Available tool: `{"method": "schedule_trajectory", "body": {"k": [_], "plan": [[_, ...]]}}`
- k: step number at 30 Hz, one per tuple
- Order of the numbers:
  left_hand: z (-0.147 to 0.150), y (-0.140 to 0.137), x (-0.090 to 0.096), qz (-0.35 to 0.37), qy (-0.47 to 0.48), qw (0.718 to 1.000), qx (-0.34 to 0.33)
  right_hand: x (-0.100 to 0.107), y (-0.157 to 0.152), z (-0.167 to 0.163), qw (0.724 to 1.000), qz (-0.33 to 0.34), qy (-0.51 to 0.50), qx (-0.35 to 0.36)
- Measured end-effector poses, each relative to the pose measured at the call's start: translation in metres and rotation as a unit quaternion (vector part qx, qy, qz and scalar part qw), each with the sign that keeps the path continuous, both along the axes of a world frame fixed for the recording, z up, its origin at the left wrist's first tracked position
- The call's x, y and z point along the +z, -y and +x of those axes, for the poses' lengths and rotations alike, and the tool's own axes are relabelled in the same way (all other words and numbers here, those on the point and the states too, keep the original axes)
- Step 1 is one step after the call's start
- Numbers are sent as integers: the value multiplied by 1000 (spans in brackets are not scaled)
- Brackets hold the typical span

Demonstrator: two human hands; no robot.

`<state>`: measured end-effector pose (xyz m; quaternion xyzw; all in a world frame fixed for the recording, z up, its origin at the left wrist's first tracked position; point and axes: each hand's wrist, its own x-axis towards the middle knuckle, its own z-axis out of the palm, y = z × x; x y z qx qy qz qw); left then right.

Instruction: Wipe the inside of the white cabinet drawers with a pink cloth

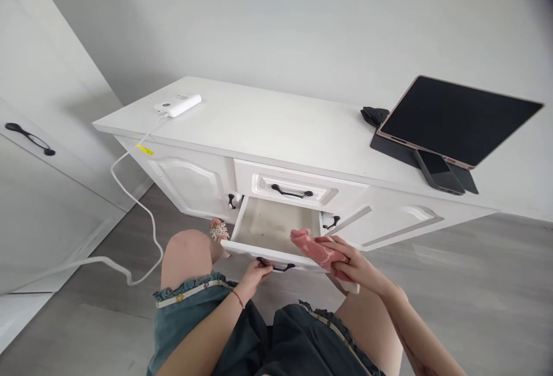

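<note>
Left hand (256, 277): bent around the left end of the black handle (283, 267), red string at the wrist.
Right hand (352, 264): partly closed, with hold of the pink cloth.
Pink cloth (317, 251): rolled up long, above the right front part of the low drawer.
Low drawer (268, 223): pulled out, pale inside, right under the top drawer (254, 170).
White cord (151, 215): hanging in a loop past the left side of the cabinet (259, 125).
Phone (438, 170): leaning low in front of the dark screen.
Dark screen (458, 117): tipped back on the right end.
White box (178, 105): lying on the left end, joined to the cord.
Black lump (374, 115): just left of the screen, near the wall (276, 30).
</note>
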<state>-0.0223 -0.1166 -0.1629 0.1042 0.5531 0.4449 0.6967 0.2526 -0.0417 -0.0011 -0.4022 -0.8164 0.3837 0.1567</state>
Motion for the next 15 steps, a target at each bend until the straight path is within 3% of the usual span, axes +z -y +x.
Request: {"method": "schedule_trajectory", "body": {"k": [3, 7, 10, 15], "plan": [[-2, -21, -1, 6, 1, 1000, -4, -36, 20, 12, 985, 130, 80, -74], [-3, -44, -5, 13, -11, 1000, -13, -85, 23, -13, 920, 268, 226, -175], [-2, -52, -7, 17, -23, 999, -17, -96, 15, -53, 897, 330, 245, -164], [4, -49, -12, 26, -54, 998, -5, -101, 2, -126, 902, 358, 217, -107]]}}
